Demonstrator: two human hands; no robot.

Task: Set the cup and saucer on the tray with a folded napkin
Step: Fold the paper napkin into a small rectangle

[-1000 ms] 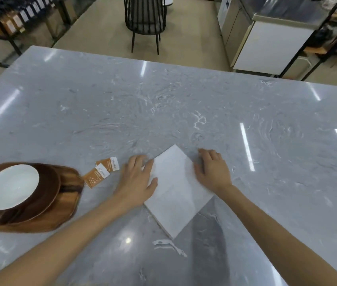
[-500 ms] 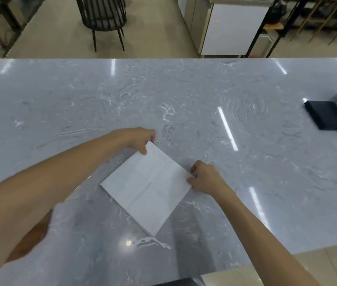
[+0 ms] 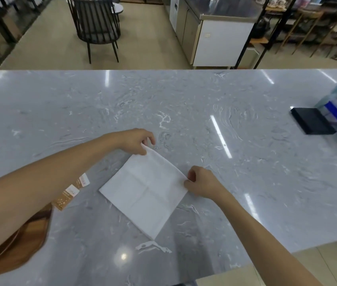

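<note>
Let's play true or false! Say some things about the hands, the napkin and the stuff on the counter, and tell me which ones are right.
1. The left hand pinches the far corner of the napkin. True.
2. The right hand lies flat on the counter, away from the napkin. False: it pinches the napkin's right corner.
3. The napkin is rolled into a tube. False: it lies spread out like a diamond, with crease lines across it.
4. Orange packets lie left of the napkin, partly under the left forearm. True.
5. The wooden tray sits at the counter's right end. False: it is at the near left; a black flat thing lies at the right.
</note>
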